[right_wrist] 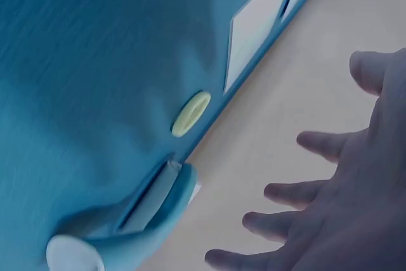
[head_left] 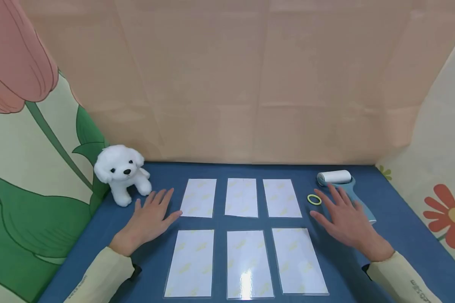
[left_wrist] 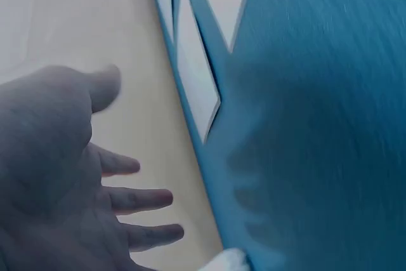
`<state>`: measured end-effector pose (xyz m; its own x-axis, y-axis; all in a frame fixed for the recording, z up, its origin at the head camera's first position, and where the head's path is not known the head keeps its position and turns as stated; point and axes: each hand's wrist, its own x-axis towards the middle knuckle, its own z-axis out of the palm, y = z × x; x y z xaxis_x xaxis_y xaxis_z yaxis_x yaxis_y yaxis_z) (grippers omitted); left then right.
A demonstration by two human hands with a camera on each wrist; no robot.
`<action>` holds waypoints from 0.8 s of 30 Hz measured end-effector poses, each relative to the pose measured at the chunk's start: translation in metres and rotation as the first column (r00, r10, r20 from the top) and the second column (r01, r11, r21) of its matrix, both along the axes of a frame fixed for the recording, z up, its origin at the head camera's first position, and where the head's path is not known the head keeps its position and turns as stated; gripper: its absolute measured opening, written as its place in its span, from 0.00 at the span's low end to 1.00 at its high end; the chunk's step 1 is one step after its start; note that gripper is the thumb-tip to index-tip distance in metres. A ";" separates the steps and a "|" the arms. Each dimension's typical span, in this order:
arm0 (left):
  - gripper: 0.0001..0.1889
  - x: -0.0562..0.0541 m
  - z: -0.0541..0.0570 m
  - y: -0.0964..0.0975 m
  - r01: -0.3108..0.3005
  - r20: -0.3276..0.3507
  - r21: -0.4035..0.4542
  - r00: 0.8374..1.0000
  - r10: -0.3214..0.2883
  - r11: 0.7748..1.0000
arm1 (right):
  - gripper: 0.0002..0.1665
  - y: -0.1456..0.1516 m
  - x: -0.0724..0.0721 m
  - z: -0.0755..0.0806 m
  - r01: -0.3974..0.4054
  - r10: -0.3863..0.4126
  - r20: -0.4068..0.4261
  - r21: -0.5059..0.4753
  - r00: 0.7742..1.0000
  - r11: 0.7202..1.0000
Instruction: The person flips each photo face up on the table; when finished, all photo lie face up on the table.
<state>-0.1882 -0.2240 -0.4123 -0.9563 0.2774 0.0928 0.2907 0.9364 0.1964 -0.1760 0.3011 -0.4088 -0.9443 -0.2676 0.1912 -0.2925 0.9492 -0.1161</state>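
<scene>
In the head view my left hand [head_left: 145, 223] hovers above the blue table, fingers spread, between a white plush dog [head_left: 119, 170] and the rows of white cards. Nothing is in it. Over at the right, my right hand [head_left: 349, 223] is likewise spread and holds nothing. It partly covers a blue lint roller [head_left: 350, 189] with a white roll. Just left of its fingers lies a yellow-green ring [head_left: 309, 201]. Two rows of rectangular cards lie between the hands, among them a back middle card [head_left: 241, 198] and a front middle card [head_left: 248, 261].
A plain beige backdrop [head_left: 250, 84] rises behind the table's back edge. Flower-patterned walls flank both sides, with a large tulip [head_left: 19, 54] at left and a red flower [head_left: 449, 214] at right. Blue cloth [head_left: 220, 223] shows between the card rows.
</scene>
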 end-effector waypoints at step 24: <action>0.35 -0.014 -0.021 0.022 -0.020 -0.021 0.030 1.000 0.021 0.999 | 0.35 -0.079 -0.018 -0.012 -0.209 0.200 -0.147 -0.049 0.969 0.977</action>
